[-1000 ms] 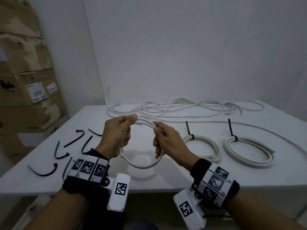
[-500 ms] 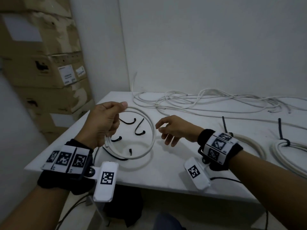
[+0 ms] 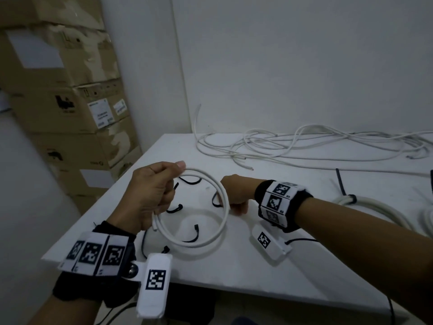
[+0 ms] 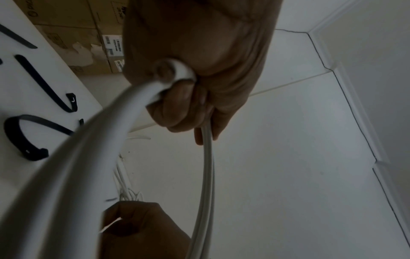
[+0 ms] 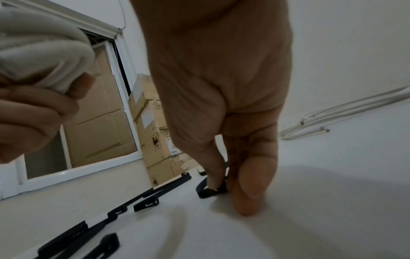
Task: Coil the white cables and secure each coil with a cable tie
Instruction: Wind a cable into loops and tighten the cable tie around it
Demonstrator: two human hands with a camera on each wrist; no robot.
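Note:
My left hand [image 3: 152, 193] grips a white cable coil [image 3: 223, 200] and holds it upright above the front left of the white table [image 3: 234, 273]. In the left wrist view the fingers [image 4: 177, 108] curl round the coil's strands [image 4: 206, 175]. My right hand [image 3: 234, 195] is down on the table just right of the coil. Its thumb and a fingertip [image 5: 250, 175] pinch a black cable tie [image 5: 203, 188] that lies on the surface. Other black ties [image 3: 174, 208] lie scattered under and around the coil.
A tangle of loose white cables [image 3: 304, 146] spreads along the back of the table. Two coils bound with black ties [image 3: 375, 207] lie at the right. Stacked cardboard boxes [image 3: 70, 102] stand left of the table, close to its edge.
My right hand let go of the coil, moved left and dropped onto a black tie on the table. The left hand carried the coil left over the ties. My head turned left.

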